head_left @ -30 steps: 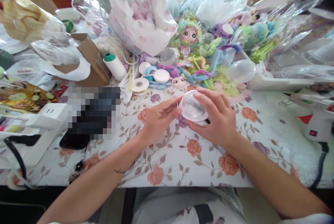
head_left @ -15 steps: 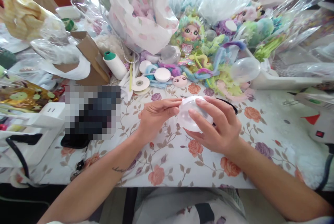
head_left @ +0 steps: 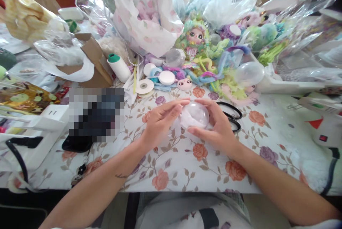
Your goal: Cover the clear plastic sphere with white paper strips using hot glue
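A clear, shiny plastic ball (head_left: pixel 198 114) with a whitish lower left side is cupped between both hands above the flowered tablecloth (head_left: pixel 160 179). My right hand (head_left: pixel 217 125) curves around its right side, thumb below and fingers on top. From the left, my left hand (head_left: pixel 162 122) presses against the ball with its fingers held together. Whether the ball is one piece or two halves I cannot tell. Black-handled scissors (head_left: pixel 236 107) lie just beyond my right hand, their blades hidden.
A phone (head_left: pixel 77 143) and a white power strip (head_left: pixel 53 125) are at left. Behind lie a ribbon spool (head_left: pixel 144 86), a thread cone (head_left: pixel 119 68), a doll (head_left: pixel 196 36), another clear ball (head_left: pixel 249 73) and plastic bags (head_left: pixel 149 40). At right stands a glue gun (head_left: pixel 322 115).
My right hand has shifted from the ball's top to its right side, fingers lower. The ball has turned, showing its clear side, and more of the scissors' handles shows.
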`<move>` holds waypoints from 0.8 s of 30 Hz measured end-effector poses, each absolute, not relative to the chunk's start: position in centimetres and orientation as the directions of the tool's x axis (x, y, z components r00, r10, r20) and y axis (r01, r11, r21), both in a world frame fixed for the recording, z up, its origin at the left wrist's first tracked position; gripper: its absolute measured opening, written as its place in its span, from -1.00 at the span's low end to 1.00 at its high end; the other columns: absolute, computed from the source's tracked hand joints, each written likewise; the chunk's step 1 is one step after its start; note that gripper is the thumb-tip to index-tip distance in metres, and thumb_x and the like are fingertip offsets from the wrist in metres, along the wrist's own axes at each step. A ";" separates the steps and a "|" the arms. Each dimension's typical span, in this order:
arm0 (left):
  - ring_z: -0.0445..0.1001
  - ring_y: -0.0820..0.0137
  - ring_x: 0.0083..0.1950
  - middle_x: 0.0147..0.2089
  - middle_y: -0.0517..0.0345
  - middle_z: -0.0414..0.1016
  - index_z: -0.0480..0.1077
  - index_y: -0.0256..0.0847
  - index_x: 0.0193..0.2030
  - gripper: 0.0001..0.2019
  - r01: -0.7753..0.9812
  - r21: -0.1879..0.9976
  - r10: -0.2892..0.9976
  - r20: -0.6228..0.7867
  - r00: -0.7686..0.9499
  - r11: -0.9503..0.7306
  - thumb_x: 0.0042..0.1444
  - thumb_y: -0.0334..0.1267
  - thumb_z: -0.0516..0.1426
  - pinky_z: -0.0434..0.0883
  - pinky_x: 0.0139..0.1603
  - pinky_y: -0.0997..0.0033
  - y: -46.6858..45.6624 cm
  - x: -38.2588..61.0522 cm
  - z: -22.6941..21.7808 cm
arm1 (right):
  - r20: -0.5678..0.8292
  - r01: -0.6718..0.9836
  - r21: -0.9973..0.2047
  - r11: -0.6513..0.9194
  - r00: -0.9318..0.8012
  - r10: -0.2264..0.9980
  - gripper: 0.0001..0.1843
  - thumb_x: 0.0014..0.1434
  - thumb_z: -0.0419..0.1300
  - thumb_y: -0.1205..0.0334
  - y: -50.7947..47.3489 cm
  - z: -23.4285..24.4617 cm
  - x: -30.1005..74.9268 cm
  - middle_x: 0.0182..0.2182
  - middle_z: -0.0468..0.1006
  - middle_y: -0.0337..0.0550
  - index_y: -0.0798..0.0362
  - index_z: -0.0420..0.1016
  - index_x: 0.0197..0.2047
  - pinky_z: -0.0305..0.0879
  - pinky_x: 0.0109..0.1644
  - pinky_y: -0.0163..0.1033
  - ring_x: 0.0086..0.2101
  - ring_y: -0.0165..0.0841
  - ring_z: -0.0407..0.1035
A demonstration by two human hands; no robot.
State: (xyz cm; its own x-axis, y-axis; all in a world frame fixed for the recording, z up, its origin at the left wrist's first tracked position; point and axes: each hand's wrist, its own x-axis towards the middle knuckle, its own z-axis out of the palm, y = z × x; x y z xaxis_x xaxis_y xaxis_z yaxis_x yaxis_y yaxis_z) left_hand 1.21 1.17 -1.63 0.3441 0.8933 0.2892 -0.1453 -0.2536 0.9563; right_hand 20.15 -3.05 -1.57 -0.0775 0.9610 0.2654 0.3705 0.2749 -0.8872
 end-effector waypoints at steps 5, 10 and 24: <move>0.45 0.23 0.29 0.26 0.10 0.49 0.53 -0.04 0.12 -0.71 -0.156 0.946 0.864 0.324 0.386 -0.285 0.33 -0.16 0.11 0.44 0.28 0.25 0.6 1.3 -1.2 | -0.106 -0.124 -0.983 -0.138 -0.236 0.966 -0.56 0.22 0.25 -0.09 -2.7 -1.4 20.3 0.01 0.54 -0.10 -0.09 0.45 0.10 0.47 -0.09 -0.15 -0.07 -0.22 0.48; 0.53 0.25 0.20 0.22 0.07 0.53 0.58 -0.06 0.02 -0.78 -0.239 0.957 0.865 0.255 0.432 -0.163 0.30 -0.22 0.15 0.54 0.06 0.38 0.5 1.5 -1.1 | -0.210 -0.285 -0.911 -0.297 -0.298 0.931 -0.58 0.17 0.31 -0.07 -2.8 -1.2 19.9 -0.27 0.55 -0.15 0.00 0.54 0.00 0.52 -0.36 -0.22 -0.36 -0.34 0.44; 0.61 0.20 0.04 0.04 0.01 0.63 0.53 -0.10 0.09 -0.58 -0.343 0.875 0.686 0.017 0.727 0.341 0.39 0.03 -0.05 0.59 -0.14 0.35 1.2 1.8 -2.0 | -0.279 -0.351 -0.863 -0.364 -0.270 0.921 -0.46 0.24 0.13 -0.27 -2.2 -1.5 19.6 -0.21 0.65 -0.04 0.01 0.52 0.00 0.57 -0.47 -0.18 -0.28 -0.18 0.58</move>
State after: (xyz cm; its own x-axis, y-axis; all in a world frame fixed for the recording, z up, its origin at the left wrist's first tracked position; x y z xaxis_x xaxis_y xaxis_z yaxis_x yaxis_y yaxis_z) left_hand 1.78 1.23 -2.03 0.7270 0.6864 0.0172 -0.3427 0.3411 0.8753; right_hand 19.58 -2.24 -1.49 -0.2702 0.9214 -0.2792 -0.3506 -0.3642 -0.8628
